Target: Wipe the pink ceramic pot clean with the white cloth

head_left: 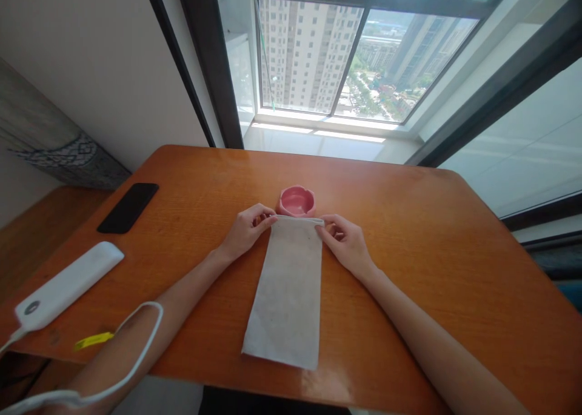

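Observation:
A long off-white cloth (pixel 288 294), seemingly folded into a narrow strip, lies flat on the wooden table with its long side pointing toward me. My left hand (pixel 250 227) pinches its far left corner between thumb and fingers. At the far right corner, my right hand (pixel 343 239) pinches the same edge, which looks slightly doubled over. Just beyond that edge sits a pink bowl (pixel 297 202) with a scalloped rim; nothing shows inside it. The cloth's far edge overlaps the bowl's near side in view, and I cannot tell whether they touch.
The wooden table (pixel 409 233) has rounded far corners. To the left lie a black phone (pixel 128 208) and a white power strip (pixel 70 285). A white cable (pixel 157 324) with a yellow tag (pixel 94 340) loops across my left forearm. A window (pixel 327 57) stands behind the table.

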A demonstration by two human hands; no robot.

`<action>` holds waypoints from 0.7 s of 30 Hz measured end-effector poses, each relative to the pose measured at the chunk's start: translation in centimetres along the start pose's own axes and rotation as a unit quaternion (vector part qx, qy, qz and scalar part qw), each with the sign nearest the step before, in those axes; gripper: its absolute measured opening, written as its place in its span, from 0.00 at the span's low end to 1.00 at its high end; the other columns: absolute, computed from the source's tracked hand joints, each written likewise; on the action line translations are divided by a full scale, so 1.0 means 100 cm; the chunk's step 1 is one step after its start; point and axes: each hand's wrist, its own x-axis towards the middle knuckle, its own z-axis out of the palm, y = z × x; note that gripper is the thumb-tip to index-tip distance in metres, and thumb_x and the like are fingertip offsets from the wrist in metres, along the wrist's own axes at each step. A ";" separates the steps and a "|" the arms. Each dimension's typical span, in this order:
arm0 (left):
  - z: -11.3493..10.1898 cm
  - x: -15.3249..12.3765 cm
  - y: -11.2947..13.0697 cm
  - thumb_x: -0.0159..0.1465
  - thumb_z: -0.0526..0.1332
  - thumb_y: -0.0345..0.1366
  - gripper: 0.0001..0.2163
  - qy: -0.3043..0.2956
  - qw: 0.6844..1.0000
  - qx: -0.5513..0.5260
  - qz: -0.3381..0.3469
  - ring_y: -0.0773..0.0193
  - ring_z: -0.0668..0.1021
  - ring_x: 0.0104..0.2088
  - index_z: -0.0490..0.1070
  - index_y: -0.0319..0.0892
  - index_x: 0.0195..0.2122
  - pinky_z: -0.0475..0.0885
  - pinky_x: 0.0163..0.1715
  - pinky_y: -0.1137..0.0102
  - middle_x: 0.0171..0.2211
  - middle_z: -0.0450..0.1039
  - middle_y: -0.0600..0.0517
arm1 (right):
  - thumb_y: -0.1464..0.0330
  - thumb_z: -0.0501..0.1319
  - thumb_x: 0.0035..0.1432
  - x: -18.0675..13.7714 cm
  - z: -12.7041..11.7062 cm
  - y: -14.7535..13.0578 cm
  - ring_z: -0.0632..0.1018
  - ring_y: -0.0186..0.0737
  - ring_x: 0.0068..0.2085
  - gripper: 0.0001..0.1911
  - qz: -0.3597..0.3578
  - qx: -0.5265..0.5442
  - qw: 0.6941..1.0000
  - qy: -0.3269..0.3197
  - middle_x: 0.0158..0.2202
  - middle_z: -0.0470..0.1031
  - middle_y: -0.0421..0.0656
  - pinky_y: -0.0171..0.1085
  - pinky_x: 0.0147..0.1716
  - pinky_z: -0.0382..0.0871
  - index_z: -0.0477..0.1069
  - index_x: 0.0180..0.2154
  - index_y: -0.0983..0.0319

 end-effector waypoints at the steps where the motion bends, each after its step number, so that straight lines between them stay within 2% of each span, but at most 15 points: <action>1: -0.001 0.000 0.000 0.72 0.67 0.54 0.19 -0.004 1.000 -0.004 0.001 0.65 0.75 0.33 0.81 0.41 0.44 0.71 0.38 0.69 0.36 0.80 0.53 | 0.52 0.67 0.68 -0.001 0.000 -0.001 0.70 0.35 0.29 0.20 -0.004 0.000 1.000 0.002 0.32 0.76 0.39 0.35 0.30 0.67 0.82 0.47 0.62; 6: -0.004 -0.001 0.005 0.73 0.68 0.51 0.16 -0.001 1.000 -0.009 0.026 0.64 0.78 0.35 0.83 0.42 0.44 0.72 0.37 0.69 0.38 0.82 0.51 | 0.52 0.66 0.69 -0.003 -0.002 -0.008 0.71 0.35 0.29 0.18 -0.018 -0.004 1.000 0.014 0.31 0.77 0.40 0.35 0.30 0.69 0.82 0.44 0.61; 10: -0.016 -0.018 0.022 0.75 0.67 0.49 0.14 0.008 0.996 0.012 0.084 0.61 0.82 0.43 0.85 0.45 0.44 0.77 0.44 0.67 0.44 0.83 0.48 | 0.56 0.64 0.73 -0.021 -0.011 -0.028 0.74 0.36 0.31 0.15 -0.067 -0.040 0.997 0.001 0.37 0.82 0.44 0.36 0.30 0.71 0.84 0.43 0.59; 15: -0.038 -0.078 0.053 0.77 0.66 0.37 0.07 -0.004 0.970 0.088 0.227 0.63 0.82 0.43 0.85 0.49 0.50 0.79 0.46 0.68 0.43 0.83 0.50 | 0.68 0.65 0.74 -0.077 -0.027 -0.053 0.78 0.32 0.29 0.09 -0.183 -0.083 0.979 -0.029 0.43 0.84 0.44 0.32 0.27 0.73 0.85 0.48 0.57; 16: -0.041 -0.093 0.058 0.76 0.67 0.35 0.07 -0.012 0.958 0.108 0.264 0.63 0.82 0.43 0.84 0.50 0.51 0.79 0.46 0.68 0.43 0.83 0.51 | 0.71 0.65 0.73 -0.090 -0.030 -0.056 0.82 0.33 0.33 0.10 -0.212 -0.100 0.971 -0.038 0.44 0.84 0.45 0.30 0.28 0.74 0.85 0.49 0.57; 18: -0.046 -0.122 0.063 0.76 0.66 0.32 0.08 -0.016 0.944 0.141 0.298 0.63 0.81 0.42 0.82 0.49 0.53 0.79 0.47 0.67 0.42 0.84 0.51 | 0.74 0.63 0.73 -0.116 -0.031 -0.060 0.85 0.35 0.37 0.13 -0.268 -0.144 0.952 -0.046 0.44 0.85 0.46 0.31 0.34 0.78 0.85 0.52 0.58; 21: -0.046 -0.160 0.061 0.76 0.62 0.27 0.12 -0.049 0.929 0.177 0.323 0.61 0.82 0.44 0.81 0.46 0.56 0.79 0.49 0.64 0.44 0.85 0.50 | 0.73 0.60 0.76 -0.148 -0.027 -0.062 0.84 0.34 0.34 0.14 -0.310 -0.190 0.929 -0.070 0.42 0.85 0.46 0.32 0.35 0.78 0.84 0.53 0.60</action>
